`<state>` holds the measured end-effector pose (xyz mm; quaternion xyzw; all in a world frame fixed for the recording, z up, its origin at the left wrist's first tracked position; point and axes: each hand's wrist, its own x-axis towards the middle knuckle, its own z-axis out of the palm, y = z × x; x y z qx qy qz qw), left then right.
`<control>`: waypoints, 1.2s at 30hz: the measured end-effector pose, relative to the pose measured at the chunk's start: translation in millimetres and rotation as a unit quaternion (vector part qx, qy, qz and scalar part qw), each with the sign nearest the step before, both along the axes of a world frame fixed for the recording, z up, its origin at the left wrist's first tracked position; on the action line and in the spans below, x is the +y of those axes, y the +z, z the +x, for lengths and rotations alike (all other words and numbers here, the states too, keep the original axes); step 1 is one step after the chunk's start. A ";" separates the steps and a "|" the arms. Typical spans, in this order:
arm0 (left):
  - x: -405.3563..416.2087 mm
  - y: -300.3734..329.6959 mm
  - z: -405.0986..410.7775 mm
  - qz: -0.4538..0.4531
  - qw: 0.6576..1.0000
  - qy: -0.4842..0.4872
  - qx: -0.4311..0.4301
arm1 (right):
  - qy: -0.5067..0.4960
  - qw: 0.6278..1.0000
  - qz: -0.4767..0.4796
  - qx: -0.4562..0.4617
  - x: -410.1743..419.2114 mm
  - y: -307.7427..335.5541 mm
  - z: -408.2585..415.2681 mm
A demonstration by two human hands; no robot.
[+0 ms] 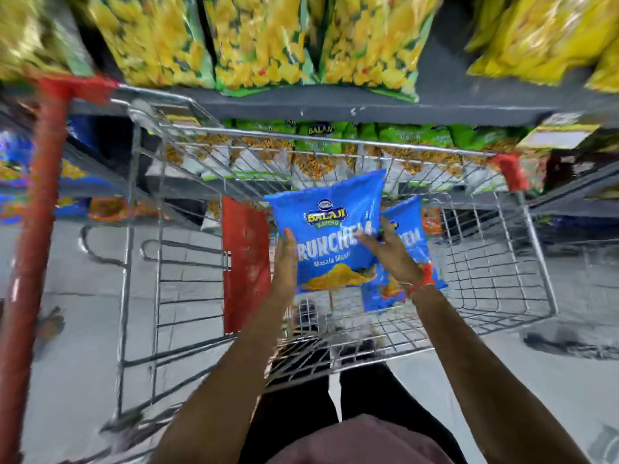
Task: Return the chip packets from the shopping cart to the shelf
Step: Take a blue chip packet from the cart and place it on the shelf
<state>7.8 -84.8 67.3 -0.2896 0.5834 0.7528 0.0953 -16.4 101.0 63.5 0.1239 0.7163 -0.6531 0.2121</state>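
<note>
A blue chip packet printed with a "Balaji" logo is lifted above the wire shopping cart. My left hand grips its left edge. My right hand holds its right side, fingers across the front. A second blue chip packet lies behind and below the first, inside the cart, partly hidden by my right hand and wrist. A grey shelf stands just beyond the cart.
Yellow-and-green snack bags fill the upper shelf. Green packets line the shelf below it. The cart's red handle bar runs down the left side and a red flap hangs inside. Grey tiled floor lies under the cart.
</note>
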 end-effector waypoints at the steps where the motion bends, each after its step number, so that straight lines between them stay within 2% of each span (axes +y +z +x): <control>1: 1.9 13.5 -5.6 0.004 1.000 0.000 0.009 | -0.010 1.000 -0.002 0.026 2.2 18.7 -3.3; 4: 5.1 61.4 -18.0 0.030 0.999 -0.001 0.018 | -0.045 0.993 -0.029 0.104 7.5 79.7 -14.4; 8: 9.2 140.0 -31.8 0.100 0.988 -0.034 0.115 | -0.084 0.973 -0.070 0.203 10.9 165.7 -26.0; 11: 8.7 208.0 -44.5 0.060 0.974 -0.051 0.211 | -0.085 0.953 -0.099 0.274 13.0 236.9 -32.9; 14: 9.4 278.7 -51.5 0.036 0.947 -0.064 0.312 | -0.030 0.934 -0.102 0.342 19.3 307.0 -34.2; 18: 13.4 363.0 -61.1 0.014 0.911 -0.081 0.404 | 0.029 0.907 -0.079 0.413 26.8 382.3 -35.7; 22: 23.5 434.5 -77.5 0.009 0.876 -0.073 0.477 | 0.005 0.875 -0.069 0.478 32.9 444.3 -50.7; 29: 37.0 521.7 -125.8 -0.027 0.842 -0.084 0.532 | -0.043 0.845 -0.090 0.525 44.8 528.9 -95.6; 36: 32.4 555.6 -200.1 -0.021 0.805 -0.174 0.567 | -0.062 0.849 -0.105 0.513 53.3 565.2 -168.3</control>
